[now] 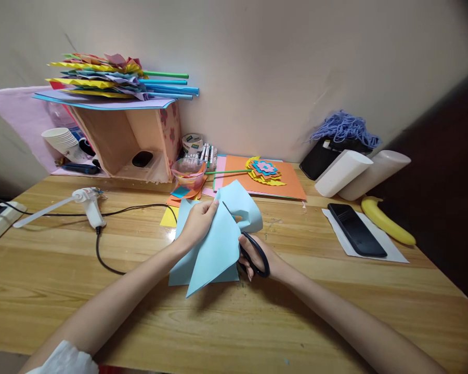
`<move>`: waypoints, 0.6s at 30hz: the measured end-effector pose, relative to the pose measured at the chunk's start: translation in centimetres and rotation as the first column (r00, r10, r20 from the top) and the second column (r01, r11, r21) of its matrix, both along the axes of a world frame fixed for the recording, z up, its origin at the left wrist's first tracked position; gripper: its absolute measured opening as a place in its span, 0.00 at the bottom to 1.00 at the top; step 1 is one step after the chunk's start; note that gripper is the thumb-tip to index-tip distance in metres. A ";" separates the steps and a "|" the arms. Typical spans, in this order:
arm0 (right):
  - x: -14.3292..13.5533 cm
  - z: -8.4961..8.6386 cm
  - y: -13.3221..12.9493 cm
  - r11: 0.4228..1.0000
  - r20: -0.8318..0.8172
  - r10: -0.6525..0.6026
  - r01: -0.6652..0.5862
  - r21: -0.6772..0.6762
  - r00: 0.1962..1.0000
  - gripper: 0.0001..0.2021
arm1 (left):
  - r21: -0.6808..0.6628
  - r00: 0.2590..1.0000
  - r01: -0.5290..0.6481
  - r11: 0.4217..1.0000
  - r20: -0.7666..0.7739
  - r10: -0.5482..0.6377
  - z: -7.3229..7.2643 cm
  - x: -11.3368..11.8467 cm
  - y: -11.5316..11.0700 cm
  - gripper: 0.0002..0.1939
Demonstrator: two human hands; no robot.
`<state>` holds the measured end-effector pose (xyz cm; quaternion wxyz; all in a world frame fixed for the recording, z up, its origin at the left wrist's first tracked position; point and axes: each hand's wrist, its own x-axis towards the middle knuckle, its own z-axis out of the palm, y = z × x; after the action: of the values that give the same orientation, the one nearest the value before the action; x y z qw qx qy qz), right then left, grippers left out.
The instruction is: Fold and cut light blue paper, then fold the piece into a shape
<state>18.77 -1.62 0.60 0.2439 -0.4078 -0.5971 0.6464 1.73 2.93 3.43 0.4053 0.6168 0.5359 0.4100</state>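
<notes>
My left hand (198, 222) pinches a folded sheet of light blue paper (218, 246) near its upper edge, thumb on top. Black-handled scissors (262, 254) are in my right hand (253, 255), its fingers through the loops. The scissors' blades are in the paper, and a cut strip curls up and away to the right. Most of the blades are hidden by the paper. Beneath it, another light blue piece (179, 272) lies on the wooden table (148, 322). Just behind are paper scraps in orange, blue and yellow (168, 217).
A white glue gun (91, 208) with its black cord stands left. Behind it, a cardboard box (169, 135) carries stacked paper flowers (97, 78). A layered paper flower (265, 170) lies on orange sheets (234, 179). At right are a phone (356, 228), a banana (388, 221) and white rolls (345, 171).
</notes>
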 end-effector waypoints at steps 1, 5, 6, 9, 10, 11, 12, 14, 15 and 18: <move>0.0 -0.1 0.0 1.000 0.000 0.002 -0.002 0.003 1.000 0.32 | -0.003 1.000 -0.004 1.000 0.002 0.004 0.0 0.0 0.0 0.21; 0.0 0.0 -0.2 0.999 0.039 0.023 -0.024 0.031 0.999 0.36 | -0.031 0.999 0.041 0.999 0.026 -0.040 -0.1 0.3 -0.4 0.21; 0.0 0.1 -0.2 0.999 0.053 0.016 -0.018 0.034 0.998 0.36 | -0.038 0.998 0.058 0.998 0.033 -0.057 -0.1 0.4 -0.5 0.21; 0.1 0.3 -0.2 0.998 0.070 0.001 -0.006 0.060 0.998 0.37 | -0.047 0.996 0.079 0.996 0.044 -0.077 -0.1 0.7 -1.0 0.22; 0.1 0.4 -0.3 0.997 0.069 0.003 -0.008 0.072 0.998 0.36 | -0.047 0.996 0.079 0.996 0.043 -0.077 0.0 0.8 -1.1 0.22; 0.1 0.4 -0.3 0.997 0.064 0.003 -0.009 0.083 0.998 0.35 | -0.044 0.996 0.079 0.996 0.041 -0.077 0.1 0.9 -1.2 0.21; 0.2 0.4 -0.3 0.996 0.057 0.003 -0.008 0.090 0.998 0.34 | -0.042 0.996 0.079 0.996 0.041 -0.077 0.1 0.9 -1.3 0.21; 0.1 0.3 -0.4 0.996 0.043 -0.015 0.011 0.092 0.999 0.32 | -0.041 0.996 0.082 0.996 0.044 -0.080 0.2 1.0 -1.4 0.21; 0.1 0.2 -0.5 0.995 0.038 -0.030 0.026 0.092 0.999 0.31 | -0.043 0.995 0.083 0.996 0.050 -0.081 0.3 1.0 -1.4 0.21; -0.1 0.1 -0.6 0.993 0.032 -0.062 0.059 0.102 0.998 0.29 | -0.053 0.994 0.085 0.995 0.074 -0.081 0.3 1.0 -1.4 0.21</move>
<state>18.71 -2.25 0.72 0.2732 -0.4240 -0.6207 0.6004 2.75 1.52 3.71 0.4583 0.6116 0.5061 0.3996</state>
